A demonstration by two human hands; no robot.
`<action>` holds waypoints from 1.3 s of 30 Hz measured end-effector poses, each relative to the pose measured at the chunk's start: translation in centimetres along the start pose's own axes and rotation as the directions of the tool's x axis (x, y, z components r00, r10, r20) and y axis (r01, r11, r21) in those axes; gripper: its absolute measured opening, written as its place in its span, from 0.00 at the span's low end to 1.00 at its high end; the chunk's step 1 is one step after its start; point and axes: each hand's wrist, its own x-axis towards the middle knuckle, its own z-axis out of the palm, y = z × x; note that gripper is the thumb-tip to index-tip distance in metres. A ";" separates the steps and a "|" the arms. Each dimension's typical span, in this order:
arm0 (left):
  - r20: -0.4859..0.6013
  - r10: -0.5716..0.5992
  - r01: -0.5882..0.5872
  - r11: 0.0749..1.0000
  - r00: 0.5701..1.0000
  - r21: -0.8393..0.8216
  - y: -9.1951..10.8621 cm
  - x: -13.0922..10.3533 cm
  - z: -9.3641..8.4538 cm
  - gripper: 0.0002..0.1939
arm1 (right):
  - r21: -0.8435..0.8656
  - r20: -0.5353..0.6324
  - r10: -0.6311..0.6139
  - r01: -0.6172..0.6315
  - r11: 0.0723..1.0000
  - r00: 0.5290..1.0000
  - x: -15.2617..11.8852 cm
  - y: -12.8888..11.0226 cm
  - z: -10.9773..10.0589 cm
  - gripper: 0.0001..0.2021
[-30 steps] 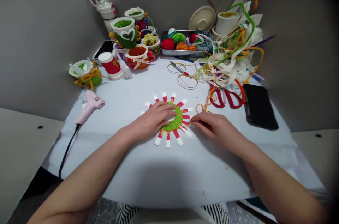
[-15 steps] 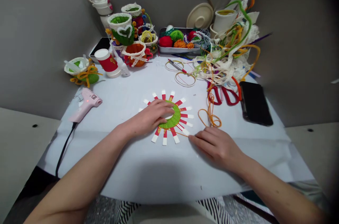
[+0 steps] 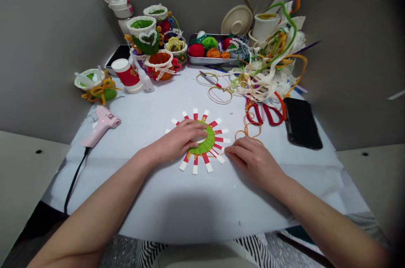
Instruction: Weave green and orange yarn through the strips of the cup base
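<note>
A paper cup cut into red and white strips (image 3: pixel 209 166) lies fanned out like a sun around a green yarn-wrapped ring (image 3: pixel 207 143). My left hand (image 3: pixel 186 135) rests across the ring's left side, with fingers stretched over it and thumb apart. To the right, my right hand (image 3: pixel 249 156) pinches a strand of orange yarn (image 3: pixel 249 128) between thumb and forefinger. That strand runs from the lower edge of the ring, over the strips, to the fingertips. Loose loops of the yarn lie beyond the right hand.
A pink glue gun (image 3: pixel 101 124) lies at left, its cord trailing. Red-handled scissors (image 3: pixel 274 117) and a black phone (image 3: pixel 303 123) are at right. Behind stand decorated cups (image 3: pixel 160 65), a tray of yarn balls (image 3: pixel 215 60), a pen (image 3: pixel 210 79) and tangled lace (image 3: pixel 268 78).
My right hand has moved slightly up and away from me with the orange yarn, so the strand lies closer to the strips. My left hand stays on the ring.
</note>
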 end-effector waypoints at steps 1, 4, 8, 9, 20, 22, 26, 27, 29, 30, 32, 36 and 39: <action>0.006 -0.007 0.007 1.000 1.000 -0.001 0.0 0.0 0.0 0.18 | 0.005 0.011 0.022 -0.022 1.000 1.000 0.6 0.2 0.2 0.09; 0.022 -0.023 0.022 1.000 1.000 0.003 0.0 0.0 0.0 0.18 | 0.009 0.038 0.105 -0.105 0.994 0.994 2.2 0.9 0.7 0.09; 0.047 -0.048 0.048 0.999 0.998 0.000 0.2 0.0 0.0 0.17 | 0.022 0.041 0.208 -0.209 0.978 0.977 3.3 1.2 1.2 0.08; 0.047 -0.053 0.053 0.999 0.998 -0.003 0.3 0.0 0.0 0.16 | 0.029 0.042 0.227 -0.228 0.973 0.973 3.3 1.1 1.3 0.08; -0.185 -0.238 0.246 0.969 0.954 0.019 2.1 0.5 2.1 0.20 | 0.115 0.023 0.259 -0.260 0.959 0.966 3.1 0.8 1.6 0.07; -0.196 -0.178 0.182 0.983 0.964 0.005 2.1 0.6 1.7 0.22 | 0.185 -0.006 0.231 -0.226 0.956 0.973 3.0 0.7 1.4 0.06; -0.147 -0.119 0.114 0.993 0.982 -0.040 1.8 0.3 0.6 0.24 | 0.240 -0.049 0.183 -0.166 0.956 0.982 2.4 0.4 0.8 0.07; -0.118 -0.127 0.122 0.991 0.985 -0.050 1.6 0.2 0.4 0.24 | 0.239 -0.044 0.163 -0.148 0.960 0.986 2.2 0.3 0.6 0.07; -0.066 -0.143 0.138 0.988 0.988 -0.063 1.2 0.0 0.3 0.24 | 0.226 -0.025 0.113 -0.104 0.969 0.993 1.8 0.1 0.4 0.08; -0.046 -0.148 0.145 0.987 0.988 -0.069 1.0 0.0 0.3 0.24 | 0.212 -0.015 0.086 -0.081 0.974 0.996 1.5 0.0 0.3 0.09; -0.029 -0.154 0.151 0.985 0.988 -0.077 0.6 -0.2 0.4 0.24 | 0.179 0.007 0.036 -0.036 0.983 0.999 0.9 -0.3 0.0 0.10; -0.012 -0.163 0.162 0.984 0.987 -0.075 0.5 -0.3 0.3 0.23 | 0.108 0.021 -0.022 0.020 0.994 1.000 -0.3 -1.3 -0.2 0.10; -0.003 -0.161 0.161 0.985 0.987 -0.070 0.5 -0.2 0.3 0.22 | 0.074 -0.011 -0.022 0.023 0.997 1.000 -1.3 -2.3 -0.2 0.09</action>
